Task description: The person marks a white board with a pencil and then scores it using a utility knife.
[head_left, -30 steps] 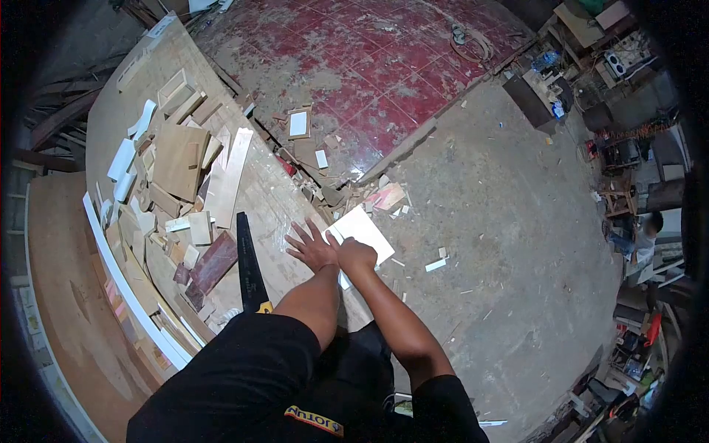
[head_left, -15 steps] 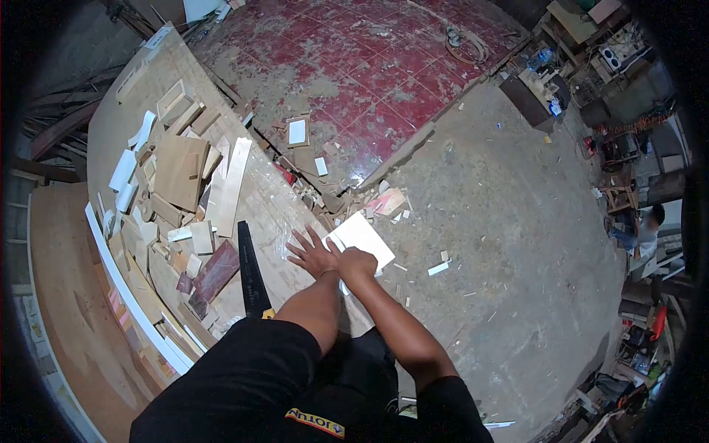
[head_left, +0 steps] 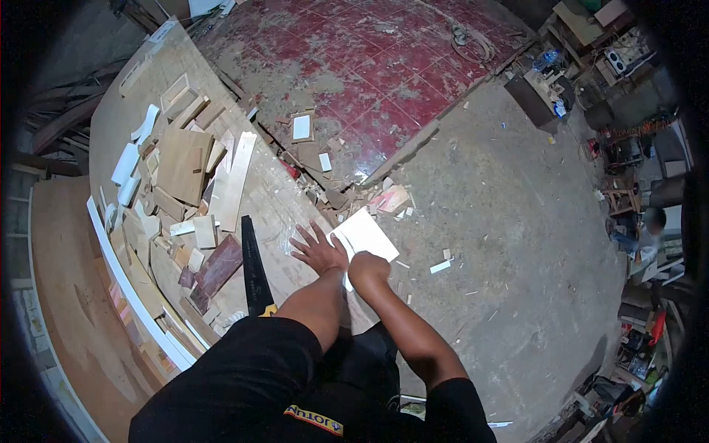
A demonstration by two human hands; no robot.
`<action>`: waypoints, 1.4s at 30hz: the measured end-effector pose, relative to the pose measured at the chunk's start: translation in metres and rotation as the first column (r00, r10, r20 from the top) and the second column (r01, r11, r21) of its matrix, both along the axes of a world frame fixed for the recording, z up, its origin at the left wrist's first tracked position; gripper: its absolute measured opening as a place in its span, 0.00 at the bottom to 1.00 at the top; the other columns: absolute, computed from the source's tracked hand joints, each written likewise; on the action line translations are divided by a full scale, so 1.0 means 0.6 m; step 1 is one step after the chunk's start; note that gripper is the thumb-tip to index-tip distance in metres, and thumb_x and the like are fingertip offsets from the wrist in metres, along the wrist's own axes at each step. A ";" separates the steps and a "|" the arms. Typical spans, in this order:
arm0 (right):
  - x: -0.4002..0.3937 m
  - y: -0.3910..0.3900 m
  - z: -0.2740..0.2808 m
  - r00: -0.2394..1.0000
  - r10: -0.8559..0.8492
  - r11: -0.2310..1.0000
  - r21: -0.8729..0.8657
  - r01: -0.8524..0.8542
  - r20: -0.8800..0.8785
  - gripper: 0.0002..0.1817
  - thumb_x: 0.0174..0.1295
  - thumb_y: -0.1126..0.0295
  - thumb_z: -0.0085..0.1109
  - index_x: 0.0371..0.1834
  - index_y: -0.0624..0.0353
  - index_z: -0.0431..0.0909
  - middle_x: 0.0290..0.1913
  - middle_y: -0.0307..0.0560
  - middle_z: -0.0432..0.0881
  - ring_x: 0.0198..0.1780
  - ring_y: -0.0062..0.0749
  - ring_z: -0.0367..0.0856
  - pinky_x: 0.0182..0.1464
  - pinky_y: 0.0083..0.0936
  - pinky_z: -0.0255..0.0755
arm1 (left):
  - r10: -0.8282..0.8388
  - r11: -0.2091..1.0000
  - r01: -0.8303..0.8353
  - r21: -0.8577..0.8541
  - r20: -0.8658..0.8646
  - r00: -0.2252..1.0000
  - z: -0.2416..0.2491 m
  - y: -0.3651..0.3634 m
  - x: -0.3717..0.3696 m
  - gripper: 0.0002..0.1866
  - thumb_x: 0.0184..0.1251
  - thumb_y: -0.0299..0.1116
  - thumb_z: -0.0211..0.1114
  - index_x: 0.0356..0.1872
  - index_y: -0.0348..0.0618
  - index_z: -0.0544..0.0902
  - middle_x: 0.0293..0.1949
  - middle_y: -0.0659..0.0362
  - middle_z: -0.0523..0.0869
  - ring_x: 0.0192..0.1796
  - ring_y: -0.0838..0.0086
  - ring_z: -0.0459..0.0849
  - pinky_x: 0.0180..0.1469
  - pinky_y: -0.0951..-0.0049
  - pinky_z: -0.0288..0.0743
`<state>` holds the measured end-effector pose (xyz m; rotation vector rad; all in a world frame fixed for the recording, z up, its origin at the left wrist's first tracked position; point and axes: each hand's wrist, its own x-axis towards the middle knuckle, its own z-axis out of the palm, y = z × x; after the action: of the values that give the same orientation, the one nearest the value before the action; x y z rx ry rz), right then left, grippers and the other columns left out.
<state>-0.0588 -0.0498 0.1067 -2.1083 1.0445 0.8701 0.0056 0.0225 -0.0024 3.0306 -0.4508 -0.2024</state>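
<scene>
A white rectangular panel (head_left: pixel 369 235) lies at the right edge of the wooden worktable, jutting past it. My left hand (head_left: pixel 321 251) is spread flat at the panel's left side, fingers apart. Close beside it, my right hand (head_left: pixel 368 271) is closed in a fist at the panel's near edge; whatever is in it is hidden. A narrow white strip (head_left: pixel 347 282) shows between my wrists. Left of my left forearm lies a handsaw (head_left: pixel 253 266) with a black blade and a bit of yellow at its handle.
Wood offcuts (head_left: pixel 181 166) are heaped on the worktable (head_left: pixel 277 199), with a dark red block (head_left: pixel 218 264) near the saw. Scraps litter the concrete floor (head_left: pixel 509 244) and red tiles (head_left: pixel 354 81). A person (head_left: pixel 646 236) is at the far right, among clutter.
My right fist has moved slightly right and down, away from my left hand, along the panel's near edge. My left hand stays spread in place; the whole view has shifted slightly.
</scene>
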 end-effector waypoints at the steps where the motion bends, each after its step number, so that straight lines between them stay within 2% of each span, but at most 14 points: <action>1: -0.011 0.004 0.018 1.000 -0.003 0.999 -0.038 0.003 -0.012 0.17 0.66 0.63 0.50 0.49 0.59 0.84 0.48 0.52 0.87 0.48 0.42 0.88 0.43 0.35 0.81 | -0.003 1.000 0.003 -0.008 0.011 1.000 0.004 -0.001 -0.001 0.38 0.69 0.50 0.48 0.78 0.53 0.51 0.78 0.44 0.42 0.76 0.32 0.36 0.72 0.29 0.31; 4: -0.019 0.014 -0.019 1.000 -0.026 0.993 -0.115 0.025 -0.006 0.18 0.66 0.61 0.48 0.46 0.60 0.84 0.43 0.57 0.87 0.45 0.45 0.88 0.42 0.35 0.81 | -0.012 1.000 0.013 -0.012 0.033 0.999 -0.006 -0.003 -0.005 0.40 0.67 0.49 0.50 0.78 0.53 0.49 0.78 0.44 0.42 0.76 0.32 0.36 0.72 0.30 0.30; 7: 0.006 0.012 -0.046 0.975 -0.016 0.982 -0.180 0.056 0.220 0.18 0.67 0.59 0.48 0.44 0.61 0.81 0.39 0.59 0.87 0.40 0.47 0.89 0.38 0.39 0.82 | 0.000 1.000 -0.001 -0.029 -0.024 1.000 -0.014 0.002 0.003 0.40 0.66 0.50 0.51 0.78 0.54 0.50 0.78 0.44 0.42 0.76 0.32 0.36 0.72 0.30 0.30; 10: 0.006 0.015 -0.070 0.978 -0.159 0.982 -0.079 0.170 0.135 0.19 0.70 0.60 0.44 0.50 0.62 0.78 0.42 0.62 0.86 0.44 0.49 0.88 0.44 0.41 0.82 | 0.011 1.000 -0.012 -0.012 -0.037 0.999 -0.009 -0.001 0.003 0.40 0.66 0.50 0.51 0.78 0.54 0.51 0.78 0.44 0.42 0.76 0.32 0.36 0.72 0.30 0.30; 16: -0.044 0.030 -0.020 0.985 -0.132 0.982 -0.122 0.145 0.113 0.15 0.65 0.65 0.49 0.44 0.66 0.79 0.41 0.61 0.86 0.42 0.51 0.88 0.41 0.43 0.82 | 0.001 1.000 -0.001 -0.031 0.003 1.000 0.006 -0.001 -0.005 0.39 0.67 0.49 0.49 0.78 0.51 0.51 0.78 0.43 0.42 0.76 0.32 0.36 0.72 0.30 0.28; 18: -0.021 0.019 -0.009 0.986 0.038 0.991 -0.132 -0.016 0.163 0.16 0.66 0.64 0.49 0.44 0.66 0.80 0.41 0.59 0.87 0.43 0.49 0.88 0.41 0.42 0.82 | -0.011 0.998 0.011 -0.060 0.004 1.000 0.003 -0.001 -0.003 0.39 0.67 0.49 0.49 0.78 0.51 0.51 0.78 0.43 0.42 0.76 0.32 0.36 0.72 0.31 0.28; 20: 0.000 0.014 -0.027 0.974 0.073 0.986 -0.162 -0.039 0.214 0.18 0.66 0.62 0.49 0.44 0.66 0.80 0.41 0.58 0.87 0.42 0.49 0.88 0.41 0.41 0.82 | -0.006 0.999 0.005 -0.047 -0.015 1.000 -0.003 0.000 0.000 0.39 0.67 0.49 0.48 0.78 0.51 0.51 0.78 0.43 0.42 0.76 0.32 0.36 0.72 0.31 0.28; 22: 0.008 0.008 -0.049 0.968 0.028 0.989 -0.150 0.010 0.249 0.18 0.67 0.61 0.48 0.43 0.66 0.80 0.39 0.57 0.87 0.39 0.50 0.89 0.39 0.42 0.82 | -0.009 1.000 0.008 -0.030 -0.041 0.999 -0.008 0.001 0.003 0.39 0.68 0.49 0.48 0.78 0.51 0.50 0.78 0.43 0.42 0.76 0.32 0.36 0.72 0.31 0.27; 23: 0.000 0.008 -0.061 0.960 -0.121 0.984 -0.101 0.150 0.254 0.16 0.67 0.62 0.48 0.41 0.65 0.80 0.37 0.60 0.87 0.36 0.52 0.89 0.38 0.44 0.81 | -0.016 0.999 0.016 -0.050 0.011 1.000 -0.007 0.001 0.001 0.38 0.67 0.49 0.49 0.78 0.52 0.52 0.78 0.43 0.44 0.76 0.31 0.37 0.71 0.30 0.29; 26: -0.062 0.032 -0.072 0.959 -0.118 0.975 -0.156 0.161 0.257 0.14 0.66 0.64 0.48 0.39 0.64 0.80 0.35 0.62 0.86 0.36 0.54 0.88 0.37 0.45 0.81 | -0.019 0.997 0.024 -0.074 0.065 0.998 -0.006 -0.001 -0.003 0.38 0.67 0.49 0.51 0.78 0.53 0.52 0.78 0.43 0.45 0.76 0.31 0.37 0.71 0.28 0.30; 29: -0.071 0.035 -0.004 0.972 -0.171 0.975 -0.115 0.191 0.163 0.13 0.67 0.66 0.46 0.41 0.61 0.79 0.37 0.64 0.86 0.39 0.55 0.88 0.42 0.45 0.81 | -0.014 0.998 0.016 -0.054 0.042 0.999 0.002 -0.001 -0.005 0.39 0.67 0.49 0.50 0.78 0.53 0.51 0.78 0.44 0.43 0.76 0.31 0.36 0.72 0.30 0.29; 38: 0.001 0.010 -0.035 0.982 0.008 0.986 -0.164 0.024 0.191 0.15 0.65 0.63 0.51 0.43 0.61 0.82 0.41 0.57 0.87 0.42 0.48 0.89 0.40 0.38 0.81 | 0.001 0.999 -0.002 -0.037 -0.037 0.999 0.003 0.001 -0.001 0.39 0.67 0.48 0.50 0.78 0.52 0.50 0.79 0.44 0.41 0.77 0.33 0.34 0.72 0.32 0.26; 40: -0.010 0.002 -0.023 0.999 -0.024 1.000 -0.008 0.023 -0.043 0.19 0.69 0.63 0.49 0.53 0.64 0.80 0.50 0.56 0.85 0.50 0.46 0.87 0.44 0.37 0.82 | -0.007 0.999 0.008 -0.048 0.006 1.000 0.005 -0.004 -0.003 0.39 0.67 0.48 0.50 0.78 0.52 0.50 0.79 0.44 0.41 0.77 0.33 0.34 0.72 0.32 0.26; 42: -0.012 0.007 0.030 0.996 -0.045 0.999 -0.032 0.043 -0.076 0.17 0.68 0.65 0.49 0.51 0.63 0.82 0.51 0.54 0.85 0.50 0.44 0.87 0.45 0.35 0.81 | -0.001 0.999 0.002 -0.039 0.010 1.000 0.006 -0.005 -0.003 0.39 0.67 0.49 0.49 0.78 0.52 0.50 0.79 0.45 0.42 0.77 0.33 0.34 0.72 0.31 0.26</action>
<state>-0.0662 -0.0455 0.1245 -2.0829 1.1461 0.9257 0.0036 0.0197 0.0015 2.9949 -0.4521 -0.1769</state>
